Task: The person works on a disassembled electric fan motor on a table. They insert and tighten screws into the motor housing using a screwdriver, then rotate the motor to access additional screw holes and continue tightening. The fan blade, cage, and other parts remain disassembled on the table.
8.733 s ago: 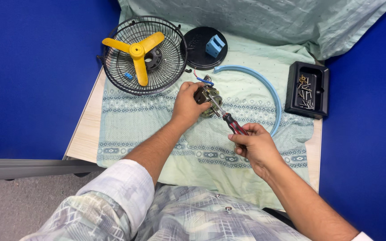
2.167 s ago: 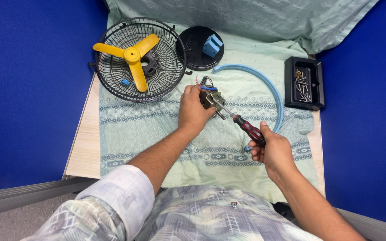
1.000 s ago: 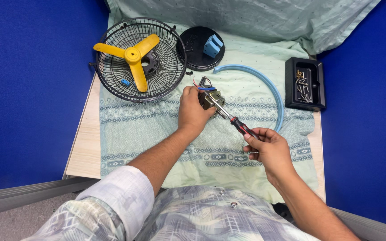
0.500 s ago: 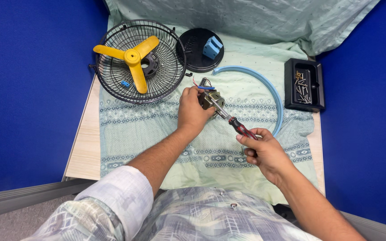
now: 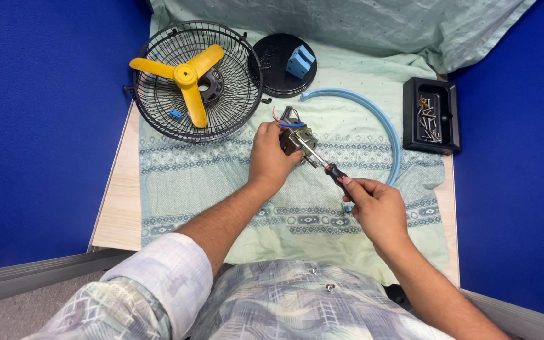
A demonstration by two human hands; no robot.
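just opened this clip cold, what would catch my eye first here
Probably the yellow fan blade lying in the black wire fan guard at the top left of the table. Next, mid-table, the left hand grips a small metal motor while the right hand drives a screwdriver into it. A black tray of screws sits at the right edge.

Screwdriver (image 5: 330,171) handle hidden; tray (image 5: 410,116) contents indistinct.

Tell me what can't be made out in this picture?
All in the head view:
- Screwdriver tip: hidden against the motor.
- Motor's near side: covered by the left hand.
- Screwdriver handle: mostly wrapped by the right hand.
- Parts in the black tray: too small.
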